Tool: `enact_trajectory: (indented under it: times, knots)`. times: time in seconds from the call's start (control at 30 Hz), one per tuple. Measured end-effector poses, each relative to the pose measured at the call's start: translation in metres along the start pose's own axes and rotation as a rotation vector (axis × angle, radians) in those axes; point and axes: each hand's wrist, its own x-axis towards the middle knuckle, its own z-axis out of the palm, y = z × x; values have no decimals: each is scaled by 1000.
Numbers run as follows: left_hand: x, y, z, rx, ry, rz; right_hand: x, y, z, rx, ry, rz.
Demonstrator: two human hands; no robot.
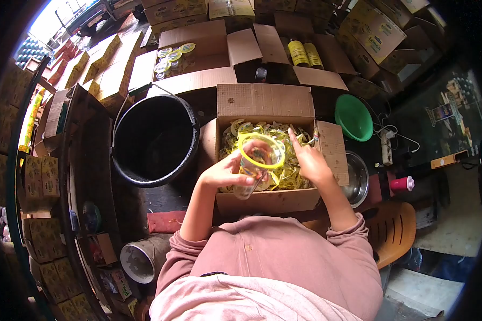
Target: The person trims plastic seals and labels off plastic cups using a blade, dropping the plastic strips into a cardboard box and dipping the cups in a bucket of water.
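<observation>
My left hand [223,172] is wrapped round the side of a clear plastic cup [266,165] with a yellow rim. The cup is tilted, its mouth turned upward and to the right. Just below it stands an open cardboard box [265,101] filled with curly yellow and whitish strips [232,140]. Over the right part of that box, my right hand [311,162] has its index finger stretched away from me. Nothing shows in its grip, though its other fingers are partly hidden.
A black bucket [118,160] stands left of the box. To the right are a green bowl [353,119], a metal bowl [362,179] and a power strip [386,148]. Behind, open cartons hold yellow-lidded containers [168,56] and yellow cylinders [299,53]. An orange chair [393,230] stands at right.
</observation>
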Motion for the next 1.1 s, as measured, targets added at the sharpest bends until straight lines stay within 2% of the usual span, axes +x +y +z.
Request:
enact_trajectory:
  times: [0.07, 0.17, 0.2, 0.3, 0.47, 0.57, 0.6, 0.7, 0.83, 0.93, 1.1]
  knots:
    - [1, 8, 9, 125, 103, 103, -9, 5, -4, 131, -13, -80]
    - [2, 9, 19, 211, 279, 231, -17, 8, -8, 567, 222, -121]
    - [3, 8, 21, 228, 334, 262, -22, 0, -12, 687, 331, -65]
    - [5, 2, 28, 441, 462, 416, -30, -12, -10, 960, 592, -57]
    - [3, -5, 30, 649, 604, 534, -45, -44, -19, 1305, 704, -155]
    - [0, -6, 40, 548, 635, 551, -51, -63, -21, 1336, 772, -211]
    - [0, -5, 40, 619, 632, 567, -53, -69, -22, 1332, 783, -219]
    - [-7, -9, 34, 861, 604, 552, -59, -82, -28, 981, 966, -273]
    - [-6, -11, 45, 621, 654, 593, -62, -95, -31, 878, 1048, -298]
    - [-6, -10, 48, 629, 678, 645, -66, -99, -32, 883, 1054, -298]
    - [-5, -10, 51, 589, 681, 613, -66, -102, -33, 839, 1053, -321]
